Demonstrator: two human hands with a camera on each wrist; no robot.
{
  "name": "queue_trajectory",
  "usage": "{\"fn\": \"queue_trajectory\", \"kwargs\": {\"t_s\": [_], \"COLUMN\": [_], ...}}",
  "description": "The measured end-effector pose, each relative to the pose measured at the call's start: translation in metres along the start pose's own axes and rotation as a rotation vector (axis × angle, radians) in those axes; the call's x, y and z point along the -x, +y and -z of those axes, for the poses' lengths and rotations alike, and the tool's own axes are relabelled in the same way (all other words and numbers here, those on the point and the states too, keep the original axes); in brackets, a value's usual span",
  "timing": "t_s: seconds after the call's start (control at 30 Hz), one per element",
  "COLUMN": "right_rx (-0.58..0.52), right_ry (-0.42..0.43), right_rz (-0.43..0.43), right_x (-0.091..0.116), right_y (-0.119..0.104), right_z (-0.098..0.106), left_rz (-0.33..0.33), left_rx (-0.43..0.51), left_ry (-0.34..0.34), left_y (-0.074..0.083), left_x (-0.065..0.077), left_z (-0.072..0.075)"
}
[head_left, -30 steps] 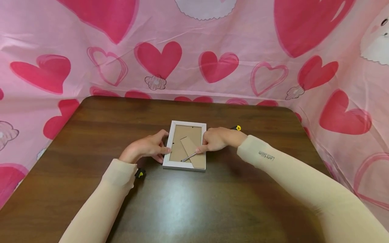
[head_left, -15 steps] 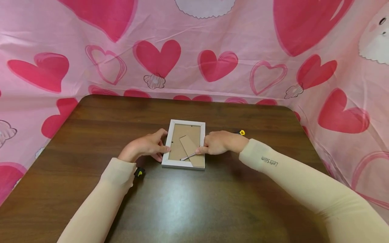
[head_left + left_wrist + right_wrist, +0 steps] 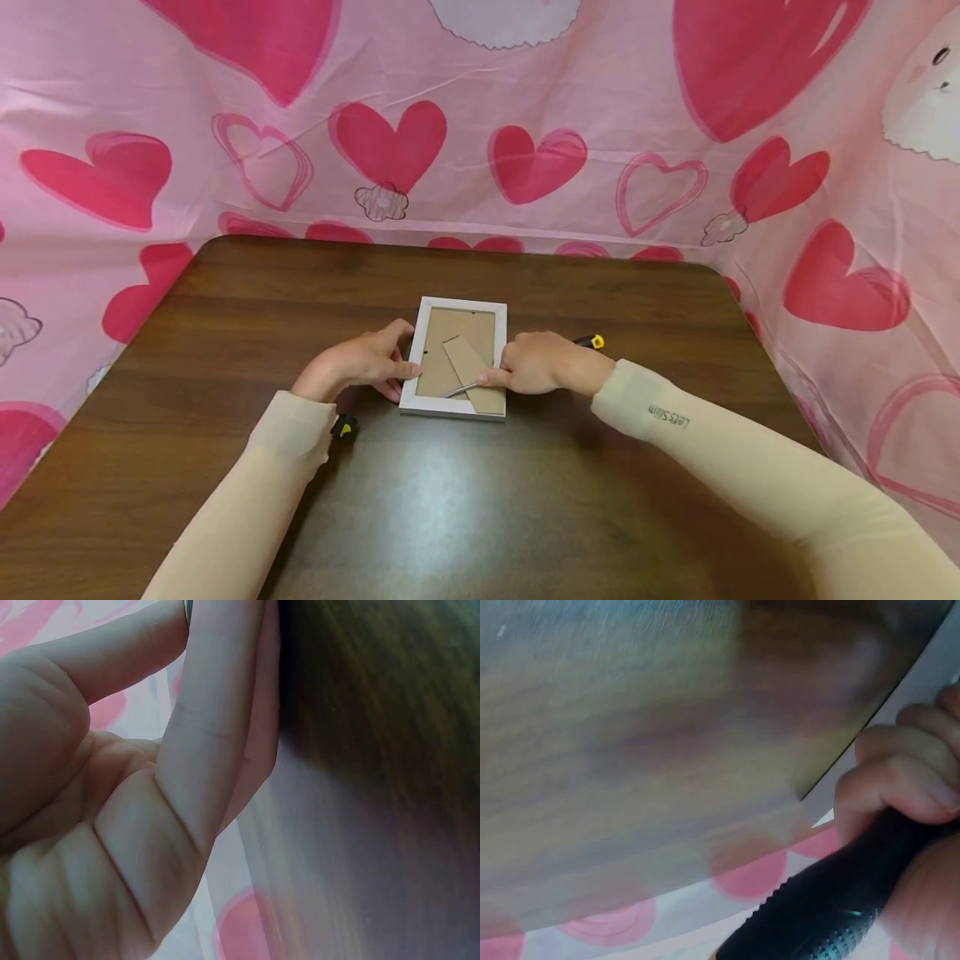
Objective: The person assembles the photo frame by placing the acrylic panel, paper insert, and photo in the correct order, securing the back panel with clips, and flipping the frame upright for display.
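A white picture frame lies face down on the brown table, its tan backing board and slanted easel leg showing. My left hand holds the frame's left side, thumb on top of the border and fingers along the outer edge. In my right hand is a screwdriver, its black handle gripped in curled fingers. The metal shaft reaches down-left across the easel leg, and its tip is at the backing near the lower border. What the tip touches is too small to tell.
A small black and yellow object sits beside the left cuff; its kind is unclear. The wooden table extends around the frame. Pink heart-patterned cloth hangs behind the table and at its sides.
My right hand has shifted slightly nearer, and the screwdriver's handle end has swung down and to the right. The shaft lies a little flatter. The left hand keeps its hold on the frame.
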State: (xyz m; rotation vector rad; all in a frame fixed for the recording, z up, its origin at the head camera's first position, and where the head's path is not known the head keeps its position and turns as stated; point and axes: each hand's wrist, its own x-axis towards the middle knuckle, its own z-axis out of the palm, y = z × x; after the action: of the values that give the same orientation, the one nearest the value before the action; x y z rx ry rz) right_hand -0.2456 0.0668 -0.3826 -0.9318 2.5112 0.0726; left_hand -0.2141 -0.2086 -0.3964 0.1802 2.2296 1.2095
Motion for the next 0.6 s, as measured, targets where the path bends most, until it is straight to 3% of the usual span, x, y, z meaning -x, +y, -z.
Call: {"fn": "queue_trajectory", "kwargs": {"t_s": [0.17, 0.6], "right_rx": [-0.011, -0.061], "right_ry": [0.044, 0.032], "right_rz": [0.027, 0.007], "right_x": [-0.0001, 0.0052], "right_y": [-0.0007, 0.0050], "right_z": [-0.0048, -0.0088], "left_rz": [0.005, 0.031], "left_rx": [0.018, 0.006], "left_ry": [0.008, -0.002], "left_y": [-0.0013, 0.0008], "left_x": [0.0009, -0.0003], "left_z": [0.0001, 0.0007]}}
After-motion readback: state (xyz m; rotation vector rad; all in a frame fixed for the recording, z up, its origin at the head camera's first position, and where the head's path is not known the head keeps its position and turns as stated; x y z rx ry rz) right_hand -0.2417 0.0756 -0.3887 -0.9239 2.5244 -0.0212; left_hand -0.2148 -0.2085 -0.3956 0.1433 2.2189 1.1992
